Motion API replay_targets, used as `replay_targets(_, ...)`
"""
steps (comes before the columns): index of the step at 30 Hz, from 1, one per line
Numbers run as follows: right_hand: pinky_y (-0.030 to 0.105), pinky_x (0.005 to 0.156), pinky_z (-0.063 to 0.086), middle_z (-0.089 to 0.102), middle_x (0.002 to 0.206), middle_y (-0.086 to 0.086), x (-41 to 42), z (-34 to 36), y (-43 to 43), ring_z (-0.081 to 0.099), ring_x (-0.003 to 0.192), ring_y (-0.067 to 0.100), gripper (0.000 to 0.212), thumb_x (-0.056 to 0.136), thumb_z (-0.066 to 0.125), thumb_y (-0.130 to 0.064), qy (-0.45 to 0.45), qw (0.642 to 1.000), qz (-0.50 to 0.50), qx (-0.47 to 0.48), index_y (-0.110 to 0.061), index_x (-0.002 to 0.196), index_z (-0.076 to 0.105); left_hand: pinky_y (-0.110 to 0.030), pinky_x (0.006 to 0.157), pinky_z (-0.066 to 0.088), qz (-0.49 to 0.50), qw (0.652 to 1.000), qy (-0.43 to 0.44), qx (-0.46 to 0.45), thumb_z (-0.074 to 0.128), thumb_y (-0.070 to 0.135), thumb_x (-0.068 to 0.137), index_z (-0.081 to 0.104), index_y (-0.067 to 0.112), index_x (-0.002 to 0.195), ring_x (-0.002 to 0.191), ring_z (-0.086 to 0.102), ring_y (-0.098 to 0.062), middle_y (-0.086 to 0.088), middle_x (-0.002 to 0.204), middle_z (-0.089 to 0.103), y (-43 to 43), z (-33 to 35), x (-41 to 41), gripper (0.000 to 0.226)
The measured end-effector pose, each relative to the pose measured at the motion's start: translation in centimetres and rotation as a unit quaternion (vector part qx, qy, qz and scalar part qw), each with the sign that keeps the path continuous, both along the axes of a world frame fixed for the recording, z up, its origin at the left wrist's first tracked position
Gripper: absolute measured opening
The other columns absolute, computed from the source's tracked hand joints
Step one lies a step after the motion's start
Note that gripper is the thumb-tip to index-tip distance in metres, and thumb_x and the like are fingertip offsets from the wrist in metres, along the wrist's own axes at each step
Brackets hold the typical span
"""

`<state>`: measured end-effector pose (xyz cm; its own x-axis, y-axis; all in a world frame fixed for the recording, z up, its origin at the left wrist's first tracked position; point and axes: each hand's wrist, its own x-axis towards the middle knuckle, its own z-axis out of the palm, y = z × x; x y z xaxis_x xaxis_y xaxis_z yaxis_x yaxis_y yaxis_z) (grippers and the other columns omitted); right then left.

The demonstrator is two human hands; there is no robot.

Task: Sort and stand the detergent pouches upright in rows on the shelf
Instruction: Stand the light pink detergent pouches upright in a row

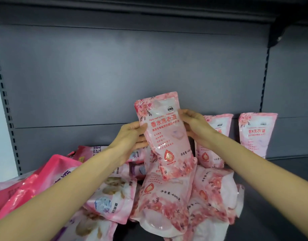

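I am holding a pink floral pouch (164, 136) between both hands, nearly upright and leaning a little to the left, its printed front facing me. My left hand (131, 136) is gripping the pouch's left edge around mid-height, thumb on the front and fingers curling behind. My right hand (196, 127) is pinching its right edge slightly higher up. The hands are apart, one on each side of the pouch.

Just below the pouch, a loose pile of pouches (167, 202) is lying flat and overlapping on the shelf (275, 197); the pouch's bottom corner is touching or nearly touching the top of that heap. To the right of the pouch, partly behind my right forearm, a matching pouch (210, 146) is standing against the grey back panel (132, 66), and further right another standing pouch (256, 134) is leaning there too. To the lower left of the pouch, a darker pink pouch (45, 176) is lying at the pile's edge.
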<state>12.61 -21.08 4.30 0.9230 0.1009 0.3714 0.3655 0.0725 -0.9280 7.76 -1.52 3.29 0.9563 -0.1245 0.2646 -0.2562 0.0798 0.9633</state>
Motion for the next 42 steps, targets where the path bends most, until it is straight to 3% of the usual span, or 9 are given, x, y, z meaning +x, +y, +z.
replay_targets(4, 0.035, 0.084, 0.054, 0.069, 0.102, 0.005, 0.0, -0.1, -0.8, 0.066, 0.091, 0.019, 0.021, 0.095, 0.050, -0.023, 0.009, 0.999, 0.023, 0.020, -0.011, 0.107, 0.061, -0.025, 0.073, 0.057, -0.001, 1.000, -0.003, -0.016, 0.051, 0.016, 0.094, 0.068, 0.015, 0.096, 0.077, 0.071, -0.014, 0.000, 0.088, 0.074, -0.4, 0.2, -0.2, 0.017)
replay_targets(7, 0.035, 0.087, 0.053, 0.069, 0.103, 0.004, 0.1, -0.2, -2.1, 0.066, 0.092, 0.017, 0.020, 0.094, 0.052, -0.022, 0.017, 0.999, 0.036, 0.032, -0.011, 0.108, 0.062, -0.024, 0.065, 0.058, 0.011, 0.999, -0.002, -0.045, 0.055, 0.014, 0.092, 0.068, 0.012, 0.094, 0.073, 0.071, -0.015, -0.003, 0.084, 0.074, -1.5, 0.5, -0.1, 0.014)
replay_targets(15, 0.027, 0.072, 0.054, 0.071, 0.098, 0.000, 0.7, -0.7, -6.2, 0.069, 0.085, 0.011, 0.017, 0.091, 0.058, -0.019, 0.006, 0.997, 0.063, 0.038, -0.011, 0.106, 0.062, -0.024, 0.061, 0.057, 0.070, 0.994, -0.014, -0.082, 0.059, 0.016, 0.089, 0.065, 0.006, 0.098, 0.071, 0.071, -0.016, -0.007, 0.089, 0.073, -5.1, 0.5, 0.9, 0.014)
replay_targets(20, 0.025, 0.064, 0.057, 0.073, 0.088, -0.002, 0.8, -1.0, -8.6, 0.070, 0.076, 0.012, 0.005, 0.088, 0.060, -0.015, -0.017, 0.996, 0.072, 0.058, -0.015, 0.092, 0.064, -0.024, 0.065, 0.058, 0.090, 0.994, -0.035, -0.055, 0.058, 0.017, 0.089, 0.064, 0.009, 0.091, 0.069, 0.070, -0.015, -0.005, 0.083, 0.073, -7.3, 0.7, 1.4, 0.010)
replay_targets(26, 0.026, 0.068, 0.058, 0.073, 0.087, -0.002, 1.0, -0.6, -11.3, 0.070, 0.077, 0.012, 0.005, 0.085, 0.064, -0.012, -0.060, 0.996, 0.049, 0.049, -0.013, 0.090, 0.065, -0.028, 0.067, 0.058, 0.103, 0.993, -0.051, -0.037, 0.057, 0.016, 0.090, 0.063, 0.007, 0.089, 0.068, 0.069, -0.015, -0.003, 0.079, 0.073, -10.0, 1.2, 1.7, 0.011)
replay_targets(32, 0.021, 0.059, 0.056, 0.073, 0.073, -0.009, 1.0, -0.4, -13.9, 0.070, 0.069, 0.007, 0.004, 0.084, 0.065, -0.007, -0.087, 0.993, 0.022, 0.077, -0.009, 0.087, 0.066, -0.028, 0.065, 0.059, 0.119, 0.990, -0.068, -0.021, 0.057, 0.015, 0.091, 0.064, 0.008, 0.087, 0.066, 0.069, -0.015, -0.002, 0.077, 0.073, -13.0, 2.1, 2.3, 0.011)
replay_targets(38, 0.022, 0.059, 0.057, 0.072, 0.084, -0.002, 1.4, -0.7, -16.6, 0.070, 0.070, 0.007, 0.003, 0.083, 0.067, -0.010, -0.092, 0.991, -0.027, 0.091, -0.012, 0.085, 0.066, -0.023, 0.060, 0.057, 0.121, 0.990, -0.065, -0.018, 0.058, 0.015, 0.090, 0.063, 0.008, 0.086, 0.067, 0.068, -0.014, -0.005, 0.085, 0.070, -16.2, 1.8, 3.4, 0.010)
replay_targets(42, 0.024, 0.062, 0.058, 0.072, 0.078, -0.006, 1.8, -2.0, -18.4, 0.070, 0.071, 0.009, 0.006, 0.083, 0.066, -0.008, -0.085, 0.990, -0.052, 0.103, -0.014, 0.080, 0.066, -0.021, 0.060, 0.057, 0.113, 0.992, -0.051, -0.012, 0.058, 0.013, 0.090, 0.063, 0.007, 0.087, 0.075, 0.067, -0.015, -0.005, 0.089, 0.069, -18.3, 1.0, 4.4, 0.008)
